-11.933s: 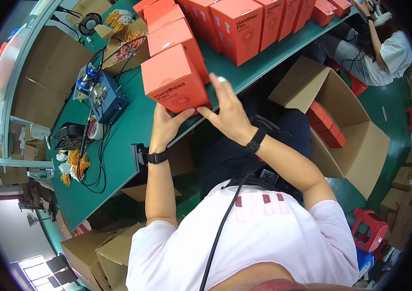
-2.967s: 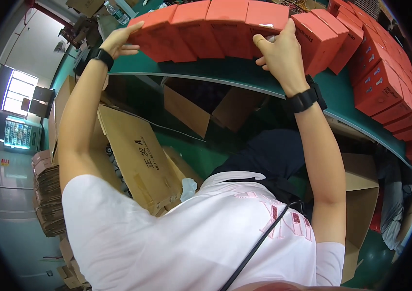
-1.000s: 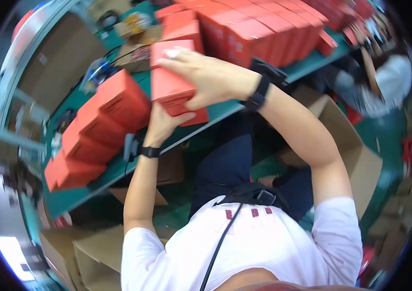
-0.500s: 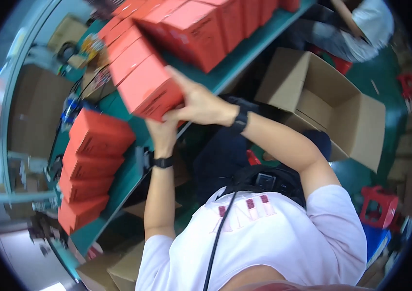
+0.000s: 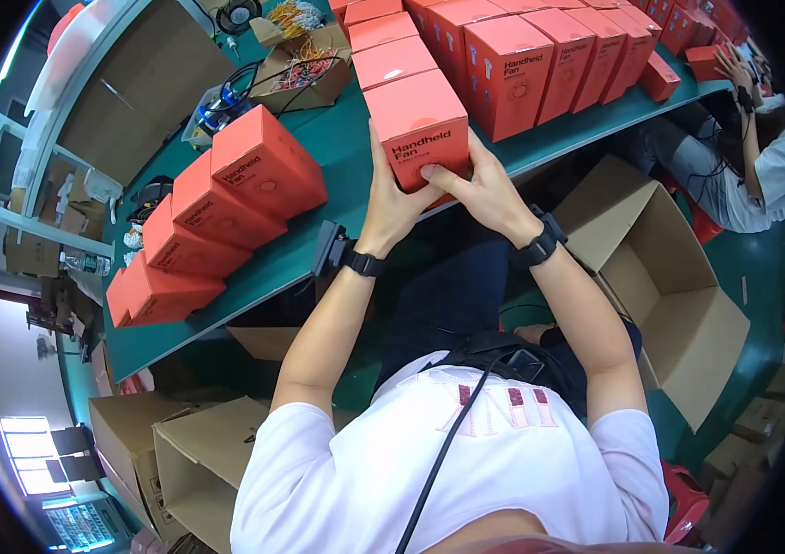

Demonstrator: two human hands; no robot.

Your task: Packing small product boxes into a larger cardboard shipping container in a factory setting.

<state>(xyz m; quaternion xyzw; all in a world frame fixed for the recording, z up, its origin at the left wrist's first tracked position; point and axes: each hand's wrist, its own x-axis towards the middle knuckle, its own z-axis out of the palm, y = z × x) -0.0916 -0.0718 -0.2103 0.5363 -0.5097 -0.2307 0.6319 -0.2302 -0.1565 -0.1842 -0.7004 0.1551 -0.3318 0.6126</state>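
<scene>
Both hands are on the front red carton (image 5: 424,129), which stands at the near end of a row of matching cartons (image 5: 383,42) on the green table. My left hand (image 5: 391,205) lies along its left side with the fingers closed against it. My right hand (image 5: 492,196) grips its right side, thumb on the lower front face. The fingertips on both sides are partly hidden by the carton. To the left, several more red cartons (image 5: 268,166) lean against one another in a slanting row.
Another block of red cartons (image 5: 513,78) stands right of the held one. The green table (image 5: 356,198) ends close to my body. Open brown cartons (image 5: 633,268) sit right and lower left. A co-worker (image 5: 771,157) handles a red carton at far right.
My view has turned, so the table and cartons appear shifted. Both hands stay on the front carton, and my left hand now shows along its left side instead of beneath its near end.
</scene>
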